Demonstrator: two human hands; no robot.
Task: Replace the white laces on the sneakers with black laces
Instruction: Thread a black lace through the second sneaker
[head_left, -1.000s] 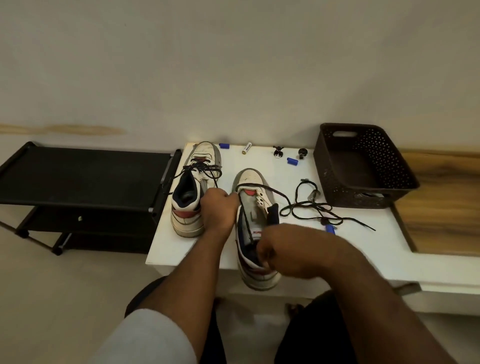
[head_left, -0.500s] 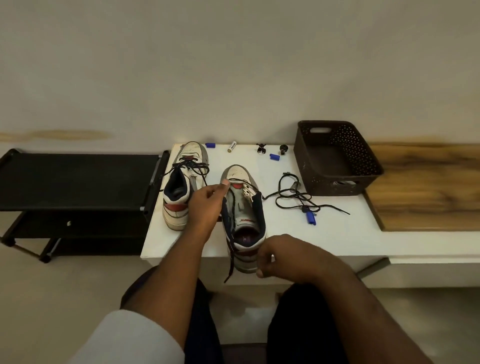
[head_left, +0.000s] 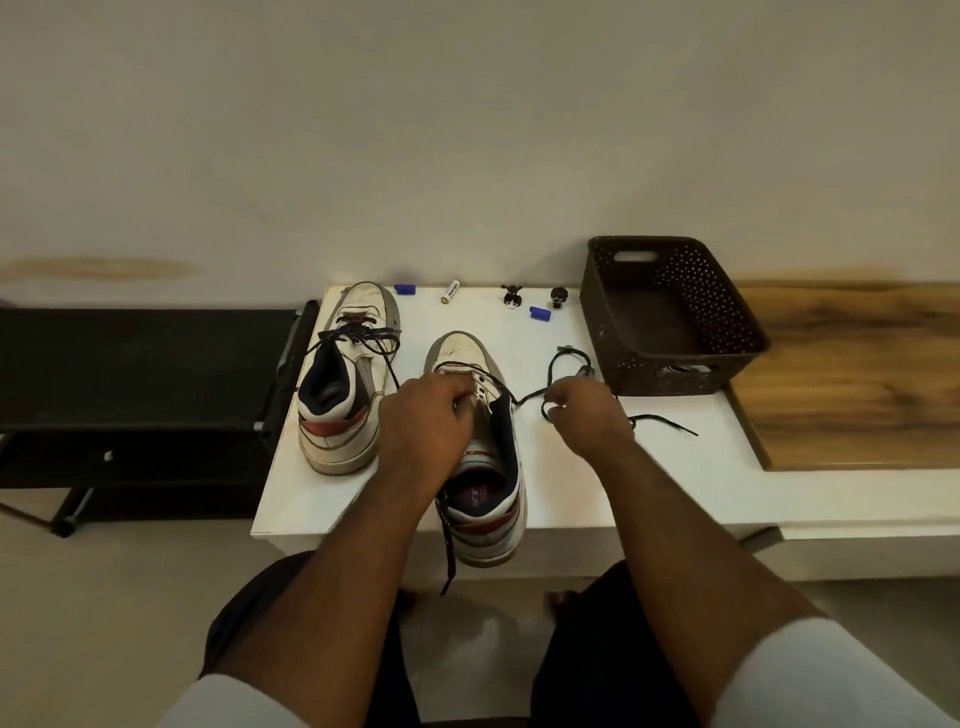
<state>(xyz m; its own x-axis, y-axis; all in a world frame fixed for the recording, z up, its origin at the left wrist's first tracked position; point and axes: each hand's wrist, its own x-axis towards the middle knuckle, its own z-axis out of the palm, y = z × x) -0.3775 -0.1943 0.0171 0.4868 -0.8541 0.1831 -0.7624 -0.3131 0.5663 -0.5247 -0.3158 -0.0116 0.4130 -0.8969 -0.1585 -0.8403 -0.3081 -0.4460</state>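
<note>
The black lace (head_left: 524, 396) is pinched at the front-edge sneaker (head_left: 485, 457) by the left hand (head_left: 423, 421) and just beside it by the right hand (head_left: 584, 410).

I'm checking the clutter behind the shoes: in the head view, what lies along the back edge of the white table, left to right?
Blue cap → white battery → small black-and-white figure → second blue cap → small black knob → dark perforated basket.

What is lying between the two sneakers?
In the head view, only bare white table shows between the left sneaker and the right sneaker.
</note>
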